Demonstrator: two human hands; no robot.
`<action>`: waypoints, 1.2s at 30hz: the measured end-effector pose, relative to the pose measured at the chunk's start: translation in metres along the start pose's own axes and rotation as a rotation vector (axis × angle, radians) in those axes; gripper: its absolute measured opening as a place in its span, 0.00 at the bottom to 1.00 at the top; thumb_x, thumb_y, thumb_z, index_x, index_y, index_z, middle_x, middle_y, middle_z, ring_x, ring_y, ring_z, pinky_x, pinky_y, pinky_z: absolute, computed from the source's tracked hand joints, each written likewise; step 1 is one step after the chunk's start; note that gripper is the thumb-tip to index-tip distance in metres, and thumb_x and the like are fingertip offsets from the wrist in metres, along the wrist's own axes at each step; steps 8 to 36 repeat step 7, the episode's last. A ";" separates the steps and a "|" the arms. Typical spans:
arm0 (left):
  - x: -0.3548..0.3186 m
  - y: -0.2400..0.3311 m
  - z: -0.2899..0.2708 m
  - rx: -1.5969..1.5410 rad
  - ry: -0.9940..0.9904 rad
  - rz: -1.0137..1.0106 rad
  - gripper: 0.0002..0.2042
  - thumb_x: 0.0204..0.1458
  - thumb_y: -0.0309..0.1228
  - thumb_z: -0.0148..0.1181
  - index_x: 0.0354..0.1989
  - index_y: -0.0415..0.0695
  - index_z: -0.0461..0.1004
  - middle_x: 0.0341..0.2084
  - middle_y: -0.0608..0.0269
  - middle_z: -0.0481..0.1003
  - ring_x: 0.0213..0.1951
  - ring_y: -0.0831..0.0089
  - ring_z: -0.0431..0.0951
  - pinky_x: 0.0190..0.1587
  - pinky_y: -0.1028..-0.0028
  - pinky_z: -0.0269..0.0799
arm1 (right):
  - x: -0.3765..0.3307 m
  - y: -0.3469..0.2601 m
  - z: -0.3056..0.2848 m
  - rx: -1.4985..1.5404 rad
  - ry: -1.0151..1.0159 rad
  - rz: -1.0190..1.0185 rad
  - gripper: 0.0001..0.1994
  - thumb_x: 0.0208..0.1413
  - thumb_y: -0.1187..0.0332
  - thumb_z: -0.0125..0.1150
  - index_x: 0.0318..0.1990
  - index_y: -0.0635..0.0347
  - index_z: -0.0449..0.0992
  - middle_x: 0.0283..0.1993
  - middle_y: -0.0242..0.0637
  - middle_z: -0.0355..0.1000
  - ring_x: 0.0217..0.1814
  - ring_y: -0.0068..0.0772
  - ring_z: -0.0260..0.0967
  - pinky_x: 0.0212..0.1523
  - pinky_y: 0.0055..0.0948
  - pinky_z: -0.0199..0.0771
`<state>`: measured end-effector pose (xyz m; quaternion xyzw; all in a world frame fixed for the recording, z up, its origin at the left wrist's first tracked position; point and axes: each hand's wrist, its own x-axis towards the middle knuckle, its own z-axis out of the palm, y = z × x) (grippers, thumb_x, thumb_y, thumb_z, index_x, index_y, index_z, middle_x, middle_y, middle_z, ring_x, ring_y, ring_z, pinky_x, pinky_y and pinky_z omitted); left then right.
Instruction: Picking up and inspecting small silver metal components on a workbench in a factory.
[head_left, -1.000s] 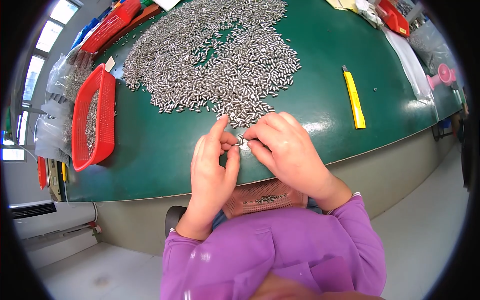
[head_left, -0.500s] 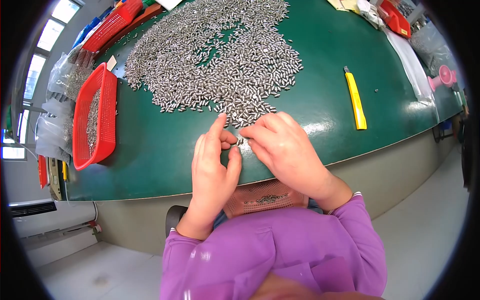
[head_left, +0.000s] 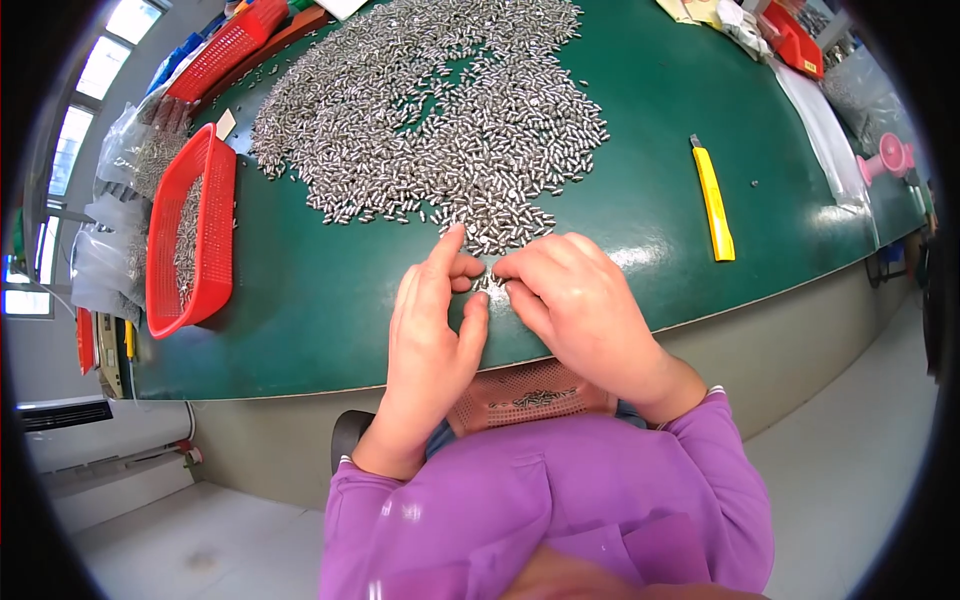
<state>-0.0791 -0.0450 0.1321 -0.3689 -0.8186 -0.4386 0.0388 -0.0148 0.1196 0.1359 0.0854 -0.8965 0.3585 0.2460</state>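
A large heap of small, shiny, bullet-shaped metal pieces [head_left: 430, 120] covers the far middle of the green table. My left hand [head_left: 433, 315] rests at the heap's near edge, index finger stretched forward and thumb apart. Across from it, my right hand [head_left: 575, 295] is curled, thumb and index finger drawn together beside a few loose metal pieces [head_left: 487, 282]. These pieces lie between the fingertips of both hands. Whether the right fingertips grip one is too small to make out. Below the table edge, a pink basket [head_left: 480, 408] on my lap holds more metal pieces.
At the left stands a red perforated basket [head_left: 220, 245] with metal pieces inside, beside clear plastic bags [head_left: 110, 255]. A yellow utility knife [head_left: 713, 205] lies to the right. Farther right are a pink fan-like object [head_left: 890, 157] and a red bin [head_left: 795, 40].
Both hands have shifted slightly to the right. The right fingertips have moved a little away from the left ones, and more loose pieces show between them.
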 end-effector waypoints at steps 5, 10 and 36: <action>0.002 0.000 0.000 -0.025 -0.029 0.007 0.32 0.49 0.14 0.59 0.66 0.39 0.62 0.38 0.58 0.76 0.40 0.65 0.74 0.45 0.67 0.73 | 0.001 0.000 0.001 -0.077 -0.022 -0.003 0.05 0.50 0.77 0.62 0.35 0.61 0.73 0.33 0.40 0.69 0.37 0.44 0.66 0.38 0.41 0.68; 0.002 -0.001 -0.002 -0.024 -0.047 0.005 0.32 0.49 0.14 0.59 0.66 0.39 0.61 0.39 0.58 0.77 0.40 0.64 0.75 0.46 0.66 0.73 | 0.001 0.001 0.002 -0.058 -0.019 -0.003 0.05 0.51 0.76 0.61 0.35 0.61 0.73 0.33 0.39 0.68 0.37 0.45 0.66 0.38 0.41 0.68; 0.002 -0.001 -0.002 -0.024 -0.047 0.005 0.32 0.49 0.14 0.59 0.66 0.39 0.61 0.39 0.58 0.77 0.40 0.64 0.75 0.46 0.66 0.73 | 0.001 0.001 0.002 -0.058 -0.019 -0.003 0.05 0.51 0.76 0.61 0.35 0.61 0.73 0.33 0.39 0.68 0.37 0.45 0.66 0.38 0.41 0.68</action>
